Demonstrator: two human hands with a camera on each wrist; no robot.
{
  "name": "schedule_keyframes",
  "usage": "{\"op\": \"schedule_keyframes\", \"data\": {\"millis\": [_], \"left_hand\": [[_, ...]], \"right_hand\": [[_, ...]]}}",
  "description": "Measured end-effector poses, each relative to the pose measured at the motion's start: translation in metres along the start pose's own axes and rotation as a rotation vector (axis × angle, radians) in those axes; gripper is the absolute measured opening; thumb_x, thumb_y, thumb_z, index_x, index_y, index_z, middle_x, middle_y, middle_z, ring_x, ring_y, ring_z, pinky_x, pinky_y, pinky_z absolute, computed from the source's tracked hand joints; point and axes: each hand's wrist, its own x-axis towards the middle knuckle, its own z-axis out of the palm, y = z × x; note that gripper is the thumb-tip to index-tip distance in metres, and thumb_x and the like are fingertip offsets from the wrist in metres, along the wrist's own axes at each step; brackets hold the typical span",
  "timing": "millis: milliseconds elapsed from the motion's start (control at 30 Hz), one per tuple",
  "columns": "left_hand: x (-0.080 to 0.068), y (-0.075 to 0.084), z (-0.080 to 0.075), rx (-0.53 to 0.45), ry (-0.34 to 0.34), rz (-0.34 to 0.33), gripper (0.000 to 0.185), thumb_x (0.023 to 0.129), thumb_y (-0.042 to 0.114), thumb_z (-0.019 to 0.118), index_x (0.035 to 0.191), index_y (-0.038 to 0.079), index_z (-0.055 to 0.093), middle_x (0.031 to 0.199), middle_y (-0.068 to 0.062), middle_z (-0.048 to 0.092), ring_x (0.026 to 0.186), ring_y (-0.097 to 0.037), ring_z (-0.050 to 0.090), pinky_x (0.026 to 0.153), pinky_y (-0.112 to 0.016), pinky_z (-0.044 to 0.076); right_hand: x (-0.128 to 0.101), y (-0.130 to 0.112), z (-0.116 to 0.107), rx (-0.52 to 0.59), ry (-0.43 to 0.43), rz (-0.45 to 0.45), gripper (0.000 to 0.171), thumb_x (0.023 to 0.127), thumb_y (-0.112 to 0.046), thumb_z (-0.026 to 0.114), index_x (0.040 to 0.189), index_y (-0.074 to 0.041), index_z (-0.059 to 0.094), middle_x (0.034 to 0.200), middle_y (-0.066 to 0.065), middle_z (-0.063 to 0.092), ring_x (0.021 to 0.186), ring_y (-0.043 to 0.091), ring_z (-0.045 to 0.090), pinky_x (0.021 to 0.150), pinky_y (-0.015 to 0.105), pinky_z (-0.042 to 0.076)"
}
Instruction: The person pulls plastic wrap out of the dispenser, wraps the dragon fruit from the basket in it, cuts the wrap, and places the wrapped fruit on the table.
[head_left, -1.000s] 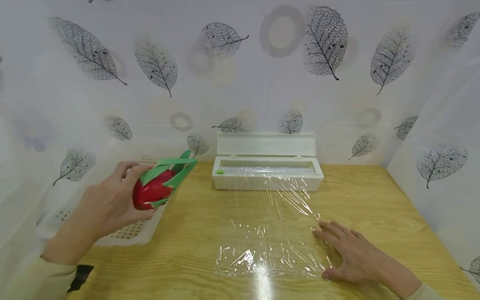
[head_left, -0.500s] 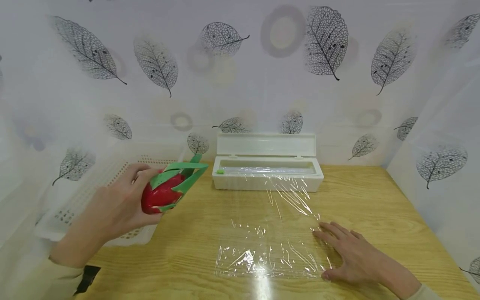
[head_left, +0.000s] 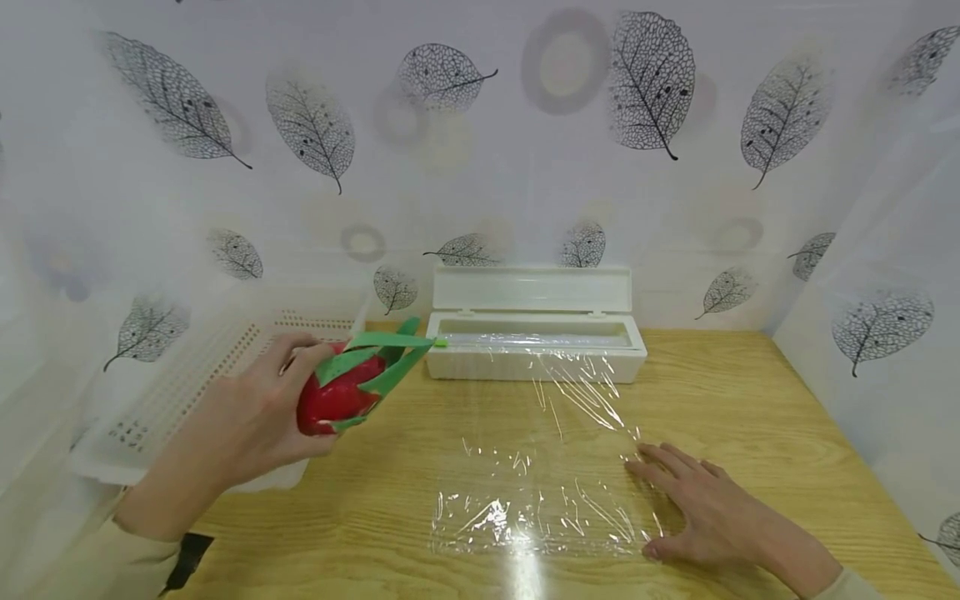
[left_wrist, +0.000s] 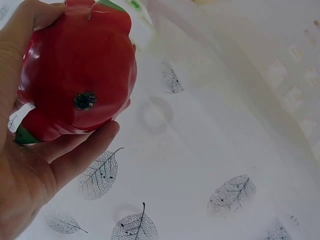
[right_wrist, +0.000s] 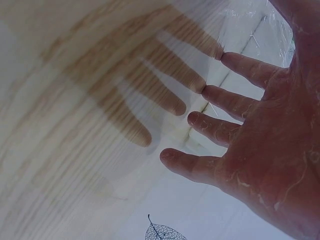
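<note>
Left hand (head_left: 251, 417) holds a dragon fruit (head_left: 339, 398), long axis slanting, leaf tips (head_left: 390, 340) rightward and away; right hand (head_left: 701, 507), grip wide, touches cling film (head_left: 522, 460).

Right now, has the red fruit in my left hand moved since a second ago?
Yes. In the head view, the red fruit has shifted right and slightly down, coming nearer the open white box, which has stayed put.

Basket (head_left: 217, 362) below and left of the left hand's (head_left: 251, 408) grip, blocking that side. Rightward: passable strip of bare tabletop (head_left: 382, 467), then film (head_left: 495, 517) and right hand (head_left: 705, 508) obstruct; box (head_left: 525, 290) ahead-right.
</note>
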Motion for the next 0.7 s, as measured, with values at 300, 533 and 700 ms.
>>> {"op": "schedule_keyframes", "data": {"millis": [300, 533, 700], "left_hand": [[0.003, 0.007, 0.003, -0.007, -0.004, 0.027, 0.086, 0.056, 0.041, 0.091, 0.130, 0.013, 0.056, 0.124, -0.010, 0.057, 0.077, -0.016, 0.062, 0.046, -0.026, 0.051], [0.006, 0.011, 0.008, -0.028, 0.008, 0.059, 0.085, 0.055, 0.042, 0.090, 0.127, 0.012, 0.057, 0.122, -0.009, 0.058, 0.078, -0.015, 0.061, 0.046, -0.024, 0.047], [0.007, 0.012, 0.013, -0.039, -0.009, 0.066, 0.086, 0.055, 0.043, 0.091, 0.128, 0.012, 0.056, 0.121, -0.009, 0.058, 0.078, -0.014, 0.062, 0.046, -0.023, 0.047]], "right_hand": [[-0.001, 0.001, 0.000, 0.003, 0.003, -0.005, 0.098, 0.070, -0.077, 0.075, 0.147, -0.020, 0.053, 0.152, 0.012, 0.051, 0.136, 0.044, 0.051, 0.091, 0.075, 0.046], [0.000, 0.001, 0.000, 0.016, -0.004, -0.003, 0.098, 0.069, -0.076, 0.076, 0.147, -0.020, 0.053, 0.152, 0.013, 0.050, 0.136, 0.044, 0.050, 0.090, 0.076, 0.045], [0.000, 0.001, -0.001, 0.018, -0.005, -0.004, 0.098, 0.069, -0.075, 0.076, 0.147, -0.020, 0.053, 0.152, 0.012, 0.050, 0.136, 0.044, 0.051, 0.090, 0.076, 0.045]]}}
